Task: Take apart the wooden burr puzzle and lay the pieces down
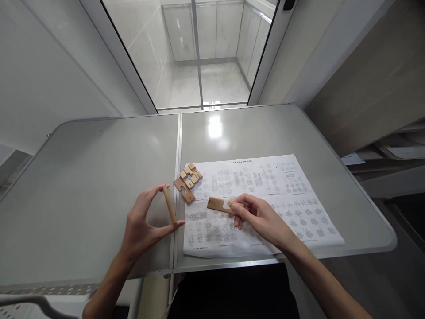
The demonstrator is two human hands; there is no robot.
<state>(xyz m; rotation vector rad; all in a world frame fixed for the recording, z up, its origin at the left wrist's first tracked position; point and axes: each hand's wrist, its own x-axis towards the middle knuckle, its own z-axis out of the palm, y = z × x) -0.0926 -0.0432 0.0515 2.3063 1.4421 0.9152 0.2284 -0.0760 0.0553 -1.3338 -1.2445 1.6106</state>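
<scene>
My left hand (146, 221) pinches a flat wooden puzzle piece (169, 204) by its two ends, between thumb and fingers, with its narrow edge toward me. In my right hand (254, 215) is a notched wooden puzzle piece (216, 204), gripped at its right end above the paper. The curved cutout in that piece shows just left of my fingertips. Beyond both hands, several notched wooden puzzle pieces (189, 183) lie close together at the left edge of the printed instruction sheet (265, 177). Small line drawings of assembled shapes cover the sheet.
A grey folding table (133, 146) with a metal seam (177, 150) carries everything. Behind it stands a framed glass panel (219, 44). Shelves with papers (401, 150) are at the right. A dark curved bar (36, 301) shows at the lower left.
</scene>
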